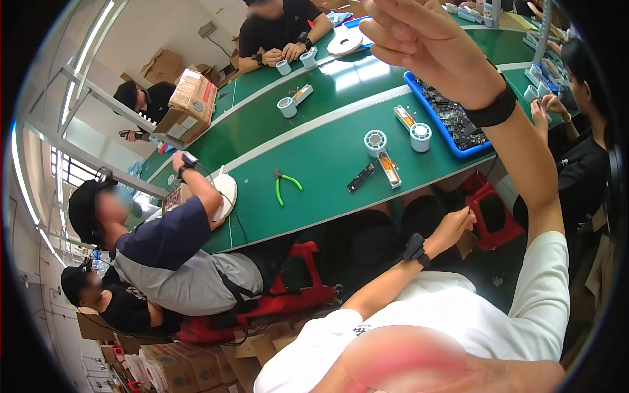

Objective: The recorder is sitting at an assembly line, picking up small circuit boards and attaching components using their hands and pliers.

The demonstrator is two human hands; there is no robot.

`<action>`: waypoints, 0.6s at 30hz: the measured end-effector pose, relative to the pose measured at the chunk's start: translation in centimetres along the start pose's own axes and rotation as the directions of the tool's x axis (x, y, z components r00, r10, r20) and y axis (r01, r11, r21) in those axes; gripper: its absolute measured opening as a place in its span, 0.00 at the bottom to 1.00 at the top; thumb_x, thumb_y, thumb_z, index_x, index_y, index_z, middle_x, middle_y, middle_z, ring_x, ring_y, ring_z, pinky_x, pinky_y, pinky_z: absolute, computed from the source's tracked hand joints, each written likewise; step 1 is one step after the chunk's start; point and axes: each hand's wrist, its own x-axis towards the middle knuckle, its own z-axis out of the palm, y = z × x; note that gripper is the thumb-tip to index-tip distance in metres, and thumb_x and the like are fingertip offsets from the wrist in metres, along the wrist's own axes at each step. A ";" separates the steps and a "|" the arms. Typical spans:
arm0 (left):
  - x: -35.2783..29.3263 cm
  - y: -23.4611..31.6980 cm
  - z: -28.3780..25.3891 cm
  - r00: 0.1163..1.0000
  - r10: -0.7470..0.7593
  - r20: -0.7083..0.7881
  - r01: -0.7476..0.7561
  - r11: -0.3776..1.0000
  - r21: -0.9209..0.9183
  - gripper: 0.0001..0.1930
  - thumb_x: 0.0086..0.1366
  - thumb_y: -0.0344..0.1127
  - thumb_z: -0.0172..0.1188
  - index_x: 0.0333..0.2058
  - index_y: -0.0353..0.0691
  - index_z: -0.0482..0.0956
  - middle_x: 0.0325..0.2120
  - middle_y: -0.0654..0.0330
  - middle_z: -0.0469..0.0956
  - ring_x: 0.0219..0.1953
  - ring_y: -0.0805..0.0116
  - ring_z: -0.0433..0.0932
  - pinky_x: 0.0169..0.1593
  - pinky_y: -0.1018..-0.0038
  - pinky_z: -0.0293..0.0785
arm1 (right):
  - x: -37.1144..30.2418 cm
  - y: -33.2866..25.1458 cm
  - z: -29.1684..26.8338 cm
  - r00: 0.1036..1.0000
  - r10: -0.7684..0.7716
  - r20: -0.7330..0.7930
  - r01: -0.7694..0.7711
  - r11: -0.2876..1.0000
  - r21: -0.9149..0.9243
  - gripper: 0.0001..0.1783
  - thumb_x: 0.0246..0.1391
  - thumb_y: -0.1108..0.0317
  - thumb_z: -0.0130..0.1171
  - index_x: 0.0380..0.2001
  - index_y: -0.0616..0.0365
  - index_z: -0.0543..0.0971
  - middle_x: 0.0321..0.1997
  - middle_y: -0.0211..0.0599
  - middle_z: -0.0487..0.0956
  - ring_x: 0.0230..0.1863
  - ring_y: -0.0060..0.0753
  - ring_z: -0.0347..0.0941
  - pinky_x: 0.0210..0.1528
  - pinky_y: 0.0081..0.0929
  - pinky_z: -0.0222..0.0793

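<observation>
Green table (327, 147), two fans (376, 140) laid near, presumably for reach; right hand (422, 49) raised, grip unclear; left hand (453, 228), fingertips together.

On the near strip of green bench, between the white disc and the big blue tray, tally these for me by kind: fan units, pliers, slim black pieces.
Light-blue fan units: 2
Green-handled pliers: 1
Slim black piece: 1
Total: 4
</observation>
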 end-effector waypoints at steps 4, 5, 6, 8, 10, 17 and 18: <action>-0.7 -2.7 0.0 0.992 -0.002 0.123 -0.010 0.995 0.099 0.12 0.81 0.34 0.51 0.37 0.33 0.76 0.32 0.51 0.80 0.35 0.55 0.80 0.41 0.63 0.76 | 4.0 -0.1 -3.4 0.910 -0.175 0.377 0.176 0.984 0.031 0.15 0.73 0.57 0.61 0.51 0.56 0.82 0.23 0.20 0.73 0.20 0.13 0.66 0.22 0.16 0.63; -0.7 -3.5 -0.1 0.987 -0.046 0.155 0.024 0.990 0.136 0.12 0.80 0.34 0.51 0.37 0.33 0.76 0.33 0.50 0.81 0.36 0.51 0.81 0.42 0.61 0.76 | 5.1 -0.2 -3.9 0.801 -0.250 0.544 0.247 0.966 0.080 0.15 0.73 0.56 0.60 0.52 0.55 0.82 0.22 0.20 0.73 0.21 0.13 0.66 0.22 0.16 0.63; -0.7 -4.2 -0.3 0.979 -0.089 0.185 0.057 0.983 0.174 0.12 0.79 0.34 0.52 0.36 0.33 0.76 0.34 0.49 0.81 0.38 0.48 0.81 0.42 0.59 0.76 | 5.4 -0.5 -4.3 0.801 -0.250 0.543 0.246 0.966 0.081 0.15 0.73 0.56 0.60 0.52 0.55 0.82 0.22 0.20 0.73 0.21 0.13 0.66 0.22 0.16 0.63; 0.0 -5.5 -0.3 0.981 -0.040 0.192 0.000 0.980 0.201 0.12 0.79 0.35 0.52 0.37 0.33 0.77 0.34 0.49 0.82 0.38 0.47 0.81 0.42 0.58 0.76 | 5.8 -1.9 -4.6 0.762 -0.255 0.596 0.211 0.967 0.145 0.16 0.75 0.55 0.58 0.56 0.54 0.80 0.23 0.20 0.72 0.23 0.13 0.66 0.23 0.16 0.64; -0.2 -6.4 -0.9 0.976 0.033 0.215 -0.090 0.961 0.261 0.13 0.79 0.36 0.52 0.38 0.33 0.78 0.35 0.48 0.82 0.40 0.44 0.81 0.42 0.57 0.76 | 6.3 -2.3 -5.1 0.743 -0.270 0.612 0.195 0.963 0.187 0.17 0.75 0.55 0.56 0.57 0.53 0.79 0.24 0.19 0.72 0.23 0.13 0.66 0.24 0.15 0.64; 0.9 -5.9 -1.8 0.958 -0.139 0.253 0.021 0.907 0.420 0.16 0.75 0.43 0.58 0.33 0.37 0.81 0.30 0.48 0.83 0.37 0.43 0.83 0.41 0.56 0.78 | 2.5 -8.2 -3.2 0.968 -0.191 0.161 0.230 0.933 -0.275 0.18 0.79 0.53 0.48 0.57 0.50 0.78 0.27 0.19 0.70 0.28 0.14 0.64 0.25 0.15 0.65; 1.1 -6.4 -2.1 0.951 -0.162 0.265 0.020 0.883 0.470 0.17 0.74 0.45 0.59 0.32 0.37 0.82 0.29 0.48 0.84 0.38 0.44 0.84 0.41 0.57 0.79 | 2.5 -8.1 -4.7 0.967 -0.193 0.166 0.232 0.936 -0.265 0.18 0.79 0.53 0.48 0.57 0.50 0.78 0.27 0.19 0.70 0.28 0.14 0.64 0.25 0.15 0.65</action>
